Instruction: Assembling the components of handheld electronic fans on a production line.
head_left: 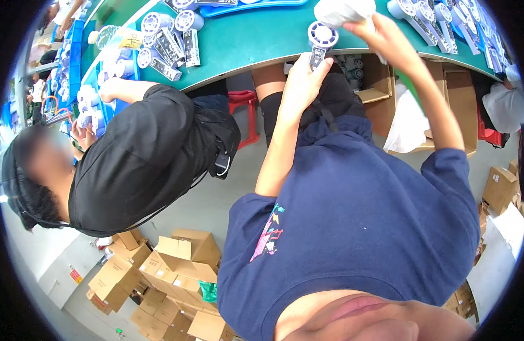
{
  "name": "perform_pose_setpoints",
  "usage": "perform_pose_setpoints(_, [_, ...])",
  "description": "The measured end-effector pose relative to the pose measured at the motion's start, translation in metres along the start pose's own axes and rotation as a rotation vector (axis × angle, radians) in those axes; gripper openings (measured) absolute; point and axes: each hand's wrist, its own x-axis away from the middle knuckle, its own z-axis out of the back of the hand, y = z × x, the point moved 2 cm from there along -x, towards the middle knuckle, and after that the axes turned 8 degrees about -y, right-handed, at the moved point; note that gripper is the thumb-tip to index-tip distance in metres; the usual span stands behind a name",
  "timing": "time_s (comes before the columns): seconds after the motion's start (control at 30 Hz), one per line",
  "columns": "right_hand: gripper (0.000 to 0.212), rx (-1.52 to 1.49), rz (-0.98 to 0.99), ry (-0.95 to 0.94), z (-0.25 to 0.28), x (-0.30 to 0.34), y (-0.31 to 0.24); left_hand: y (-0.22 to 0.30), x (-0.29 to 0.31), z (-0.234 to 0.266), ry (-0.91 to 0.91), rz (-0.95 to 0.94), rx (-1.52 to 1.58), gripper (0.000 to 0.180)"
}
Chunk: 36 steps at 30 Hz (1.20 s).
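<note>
In my left hand (305,82) is a small handheld fan (323,35), its round grille up and its opened handle showing a dark inner strip like a circuit board. The fingers wrap around the lower handle, above the edge of the green table (256,40). My right hand (381,40) pinches a crumpled white cloth (344,10), just beyond and to the right of the fan head. Whether the cloth touches the fan, I cannot tell. Several similar fans (179,42) lie in a pile to the left, and more fans (438,23) are lined up on the right.
A blue tray (248,8) sits at the far edge. To my left a person in a black shirt (142,153) works over blue bins with fan parts. Cardboard boxes (378,85) and a white bag (408,125) are under the table. A red stool (243,111) stands between us.
</note>
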Motion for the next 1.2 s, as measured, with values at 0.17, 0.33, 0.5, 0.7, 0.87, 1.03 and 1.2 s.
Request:
perform_pose_setpoints(0.17, [0.033,-0.094,-0.113,0.027,0.036,-0.027,-0.101,-0.004,0.0,0.011,0.046,-0.049,-0.026,0.035])
perform_pose_setpoints(0.33, [0.049,0.218,0.287,-0.251,0.018,-0.076,-0.034,0.005,0.001,0.001,-0.03,-0.131,0.047,0.03])
perform_pose_setpoints(0.5, [0.044,0.231,0.193,-0.32,0.019,-0.062,-0.082,0.007,0.011,-0.004,-0.069,0.054,0.124,0.032])
perform_pose_setpoints(0.7, [0.044,0.282,0.122,-0.441,0.028,-0.063,-0.073,0.018,0.009,0.011,-0.117,0.075,0.091,0.029])
perform_pose_setpoints(0.87, [0.044,0.019,-0.015,0.047,0.039,-0.048,-0.019,0.021,0.015,0.012,-0.135,0.063,0.202,0.025])
perform_pose_setpoints(1.03, [0.067,-0.005,0.029,0.464,-0.013,-0.091,0.106,0.035,0.014,0.019,-0.126,0.001,0.418,0.037])
perform_pose_setpoints(1.2, [0.064,0.193,-0.187,0.419,-0.011,-0.101,0.075,0.078,0.001,0.035,-0.009,-0.159,0.324,0.03])
